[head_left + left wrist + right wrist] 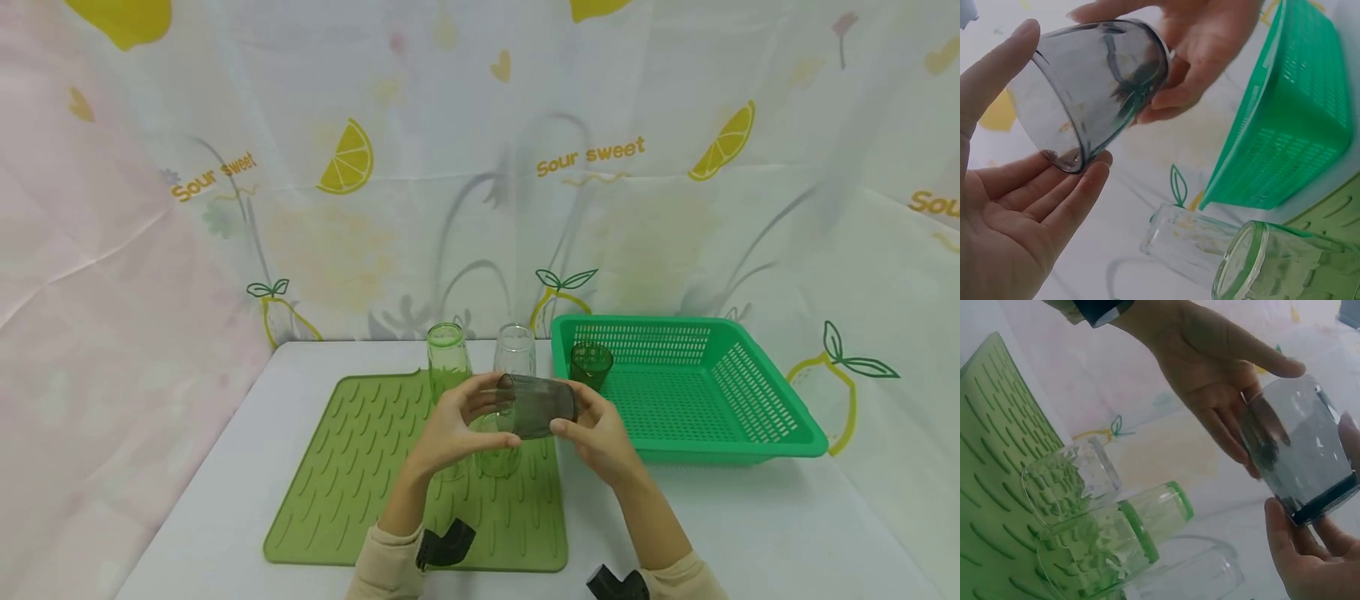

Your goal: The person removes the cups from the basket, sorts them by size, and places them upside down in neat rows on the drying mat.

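A smoky grey drinking glass [534,407] is held tilted on its side above the mat. My left hand [457,425] holds its open rim, thumb on one side and fingers on the other, as the left wrist view shows. At the base end, my right hand [603,433] grips the glass with thumb and fingers. Just beyond and beneath the hands stand a tall green glass [447,362], a clear glass [516,352] and a pale green glass [498,457]. Another clear glass [1069,481] shows in the right wrist view.
A green ribbed drying mat [337,483] lies on the white table [217,500]. To the right stands a green plastic basket [750,452], with a dark green glass [591,362] at its left end. Behind hangs a lemon-print cloth [450,208].
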A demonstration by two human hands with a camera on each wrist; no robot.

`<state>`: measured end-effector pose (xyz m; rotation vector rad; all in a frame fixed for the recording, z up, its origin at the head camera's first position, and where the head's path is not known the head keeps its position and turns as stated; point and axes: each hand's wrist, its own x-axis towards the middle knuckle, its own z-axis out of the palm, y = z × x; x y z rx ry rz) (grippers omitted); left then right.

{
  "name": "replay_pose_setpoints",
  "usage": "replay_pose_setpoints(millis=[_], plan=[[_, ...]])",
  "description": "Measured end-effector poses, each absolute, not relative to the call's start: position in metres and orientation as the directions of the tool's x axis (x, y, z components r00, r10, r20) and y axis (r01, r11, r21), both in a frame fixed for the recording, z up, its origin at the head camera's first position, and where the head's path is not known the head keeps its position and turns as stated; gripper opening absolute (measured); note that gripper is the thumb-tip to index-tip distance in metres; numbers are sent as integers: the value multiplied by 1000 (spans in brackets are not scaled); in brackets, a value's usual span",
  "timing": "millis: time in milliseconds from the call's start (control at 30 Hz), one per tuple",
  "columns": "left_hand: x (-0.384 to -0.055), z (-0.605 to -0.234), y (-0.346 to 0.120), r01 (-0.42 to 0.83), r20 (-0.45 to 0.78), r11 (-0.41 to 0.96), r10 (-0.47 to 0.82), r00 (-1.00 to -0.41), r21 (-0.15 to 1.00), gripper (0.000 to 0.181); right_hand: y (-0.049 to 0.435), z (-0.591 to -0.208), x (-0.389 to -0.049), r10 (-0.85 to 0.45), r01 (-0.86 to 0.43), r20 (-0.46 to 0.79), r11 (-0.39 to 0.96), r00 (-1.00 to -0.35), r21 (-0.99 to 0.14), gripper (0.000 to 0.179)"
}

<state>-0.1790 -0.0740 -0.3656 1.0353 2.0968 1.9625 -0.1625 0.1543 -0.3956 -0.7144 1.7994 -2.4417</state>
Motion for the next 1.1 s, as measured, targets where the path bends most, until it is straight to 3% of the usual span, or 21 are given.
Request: replay_pose_setpoints(millis=[267,567,800,967,1100], plan=[[-176,-371,-84,390,338,-8,512,-789,921,80,156,-376,-169,-300,-349,355,-74,-886,-934,60],[-162,-384,-112,466,416,18,420,-806,884,70,150,-370,-177,-313,-310,293,4,-903,-951,62],[-136,-406,-157,478,457,263,141,-878,838,59,143,-364,-184,-321,-289,243,102,-915,-952,65],[-116,-419,-194,344,445,552,-55,-894,759,61,135,-359,-191,-353,-299,232,148,-907,-943,65],[-101,-427,-222,176,365,706,-124,-923,686,69,128,-357,-199,-385,-323,233,188,-893,-928,66]])
